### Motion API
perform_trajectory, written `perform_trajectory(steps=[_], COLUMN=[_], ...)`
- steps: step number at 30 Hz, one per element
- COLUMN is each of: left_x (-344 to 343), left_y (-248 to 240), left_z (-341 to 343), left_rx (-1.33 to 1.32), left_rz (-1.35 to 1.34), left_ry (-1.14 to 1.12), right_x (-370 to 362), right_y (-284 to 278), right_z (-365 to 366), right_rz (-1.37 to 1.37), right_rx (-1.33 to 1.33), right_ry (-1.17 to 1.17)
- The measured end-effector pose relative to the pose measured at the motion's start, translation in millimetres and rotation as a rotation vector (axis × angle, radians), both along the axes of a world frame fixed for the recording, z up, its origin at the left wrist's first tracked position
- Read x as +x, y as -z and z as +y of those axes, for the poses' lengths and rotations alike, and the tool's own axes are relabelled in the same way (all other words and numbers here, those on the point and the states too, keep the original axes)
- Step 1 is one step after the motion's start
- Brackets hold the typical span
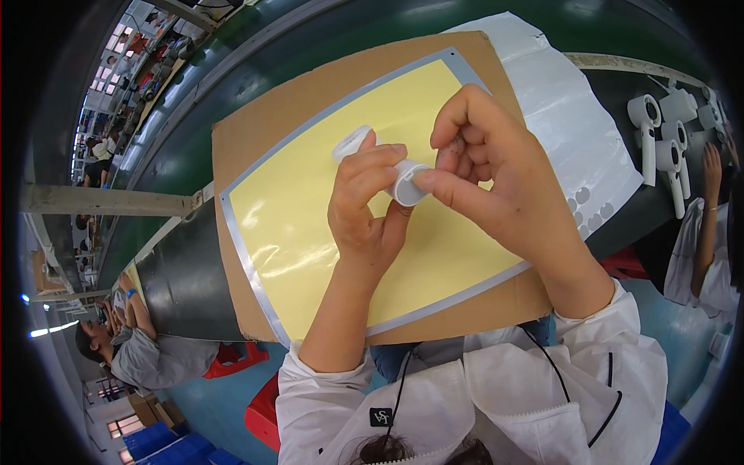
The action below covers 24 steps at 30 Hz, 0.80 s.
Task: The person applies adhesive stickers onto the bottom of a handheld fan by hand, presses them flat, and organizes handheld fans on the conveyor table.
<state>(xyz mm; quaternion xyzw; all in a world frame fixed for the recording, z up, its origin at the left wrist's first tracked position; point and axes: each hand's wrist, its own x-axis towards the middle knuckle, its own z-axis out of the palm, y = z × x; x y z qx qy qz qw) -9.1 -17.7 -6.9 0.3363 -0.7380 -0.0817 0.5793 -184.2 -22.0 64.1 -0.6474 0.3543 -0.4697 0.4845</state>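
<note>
My left hand (364, 194) is wrapped round a white cylindrical part (404, 172), with its flat grey end face (411, 191) turned up towards me. Against the rim of that end rests the thumb of my right hand (496, 170). The other fingers of my right hand are curled in, and whatever they may pinch is too small to make out. Just past my left fingers a white rounded piece with a greyish face (353, 143) shows; whether it joins the held part is hidden. Below lies a yellow sheet with a grey border (294, 232).
Brown cardboard (256, 139) lies beneath the yellow sheet. To the right, a white sheet (558, 101) carries several grey round spots (583, 195). Several white round-headed appliances with handles (647, 143) lie farther right, near another person's hand (711, 167). A person in grey (155, 356) sits at left.
</note>
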Motion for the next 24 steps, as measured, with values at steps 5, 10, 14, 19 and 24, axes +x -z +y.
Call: perform_trajectory(steps=[5, 10, 14, 19, 24], left_x=[1, -4, -3, -2, -3], left_y=[-4, 1, 1, -1, -2], left_z=[1, -1, -1, 1, 1], left_rx=[0.022, -0.019, -0.011, 0.004, 0.004], left_rz=[-0.041, 0.144, 0.169, 0.166, 0.144], left_ry=[0.003, 0.062, 0.067, 0.057, 0.044], right_x=[-6, -6, -6, -2, -1], right_y=[3, 3, 8, 7, 6], right_z=[-9, -16, -19, -16, -12], right_rz=[0.049, -0.131, -0.217, -0.209, -0.18], right_rx=[0.062, 0.274, 0.291, 0.252, 0.052], right_ry=[-0.122, -0.316, -0.381, -0.368, -0.257])
